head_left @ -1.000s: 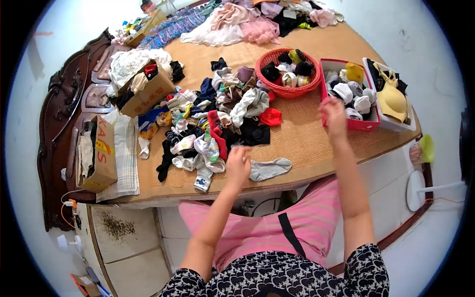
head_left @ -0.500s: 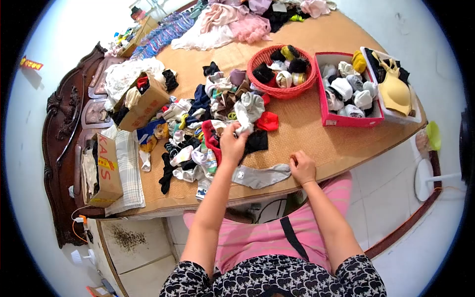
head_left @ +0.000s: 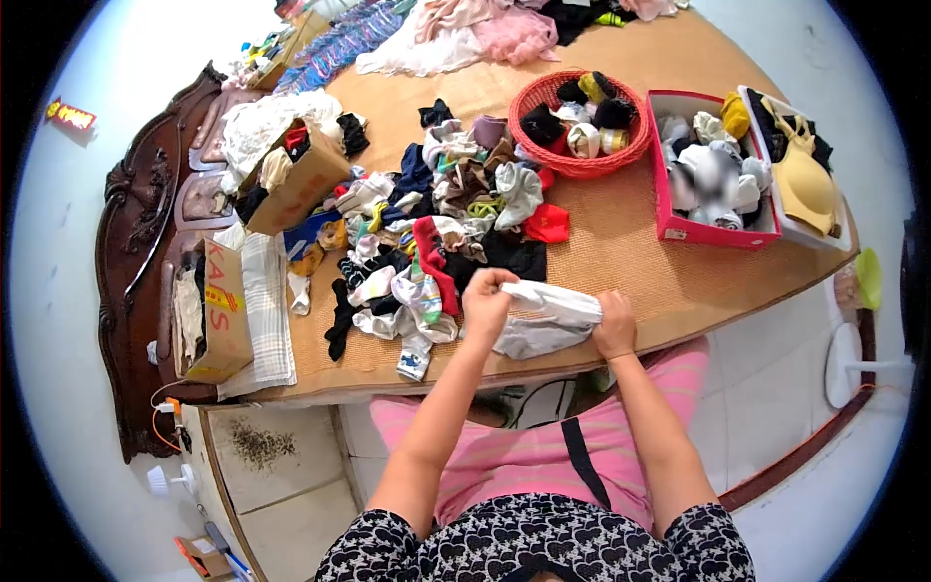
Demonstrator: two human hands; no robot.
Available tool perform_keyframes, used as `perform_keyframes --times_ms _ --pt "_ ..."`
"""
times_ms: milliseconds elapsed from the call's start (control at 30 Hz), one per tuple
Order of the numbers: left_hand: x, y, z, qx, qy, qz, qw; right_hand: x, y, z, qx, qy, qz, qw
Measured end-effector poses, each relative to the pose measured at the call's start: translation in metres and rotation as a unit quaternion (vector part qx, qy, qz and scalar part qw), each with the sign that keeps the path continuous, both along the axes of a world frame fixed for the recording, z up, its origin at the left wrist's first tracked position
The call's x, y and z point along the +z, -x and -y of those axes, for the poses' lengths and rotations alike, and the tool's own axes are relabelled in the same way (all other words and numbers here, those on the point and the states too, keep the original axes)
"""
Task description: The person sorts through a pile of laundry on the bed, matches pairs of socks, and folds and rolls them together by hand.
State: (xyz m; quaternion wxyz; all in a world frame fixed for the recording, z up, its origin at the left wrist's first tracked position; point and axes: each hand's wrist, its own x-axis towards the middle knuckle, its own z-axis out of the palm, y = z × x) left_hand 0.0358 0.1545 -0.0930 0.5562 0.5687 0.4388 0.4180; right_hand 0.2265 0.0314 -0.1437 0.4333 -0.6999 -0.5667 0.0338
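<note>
A white sock (head_left: 555, 299) is stretched sideways between my two hands near the front edge of the bed. My left hand (head_left: 487, 307) pinches its left end. At the other end, the fingers of my right hand (head_left: 614, 325) are closed on it. Just below, a light grey sock (head_left: 538, 337) lies flat on the woven mat, close to both hands. Left of my left hand spreads a heap of mixed socks (head_left: 427, 281), including a red one (head_left: 433, 262) and a striped one.
A red basket (head_left: 582, 167) and a pink box (head_left: 718, 235) hold rolled socks. Beside them stands a white bin (head_left: 842, 231) with a beige bra (head_left: 803, 179). Two cardboard boxes (head_left: 228, 315) of clothes sit by the carved headboard (head_left: 145, 252). Clothes (head_left: 436, 48) lie at the back.
My left hand has brought the white sock from the heap toward me, above the grey sock. My right hand has closed on its other end. The view has shifted slightly.
</note>
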Motion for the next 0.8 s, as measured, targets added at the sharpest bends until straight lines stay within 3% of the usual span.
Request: perform_keyframes --times_ms 67,133,200,267,300,333,400,433,467,500,633,667,733,800 --pt "0.035 0.000 -0.017 0.023 -0.199 -0.190 0.961 -0.002 0.000 0.000 -0.028 0.001 0.010 1.000" --pt "0.049 0.004 -0.044 0.003 -0.305 -0.279 0.911 -0.005 0.001 -0.001 -0.044 0.002 0.014 0.999" --pt "0.053 0.010 -0.072 0.077 -0.503 -0.404 0.760 -0.002 0.002 -0.001 -0.051 0.022 0.028 0.998" --pt "0.016 0.043 -0.099 0.059 -0.364 -0.497 0.785 -0.001 0.001 -0.002 -0.048 0.029 0.032 0.998" --pt "0.013 0.056 -0.111 0.006 -0.184 -0.535 0.825 0.000 0.001 -0.002 -0.048 0.023 0.030 0.998" --pt "0.000 0.070 -0.117 0.033 -0.201 -0.488 0.848 0.001 0.001 -0.002 -0.049 0.018 0.026 0.998" --pt "-0.022 0.095 -0.128 0.087 -0.132 -0.235 0.959 0.000 0.000 -0.003 -0.052 0.007 0.023 0.998" --pt "-0.006 0.094 -0.115 0.105 -0.050 -0.109 0.987 0.000 0.001 -0.002 -0.055 0.000 0.019 0.998" --pt "0.010 0.095 -0.099 0.122 0.037 0.019 0.992 -0.001 0.002 -0.001 -0.057 0.003 0.017 0.998" --pt "0.030 0.089 -0.082 0.094 0.031 0.136 0.986 0.002 0.002 -0.001 -0.055 0.004 0.012 0.998" --pt "0.070 0.087 -0.025 0.012 0.111 0.295 0.949 0.004 0.001 -0.001 -0.041 0.018 0.000 0.999" --pt "0.067 0.086 -0.014 0.036 0.144 0.257 0.955 0.005 0.001 -0.002 -0.038 0.021 0.001 0.999" --pt "0.033 0.100 -0.007 -0.018 0.208 0.056 0.976 0.010 0.004 -0.002 -0.037 0.013 -0.002 0.999" --pt "0.021 0.100 0.008 -0.074 0.208 -0.149 0.964 0.006 0.003 -0.001 -0.045 0.001 -0.003 0.999"
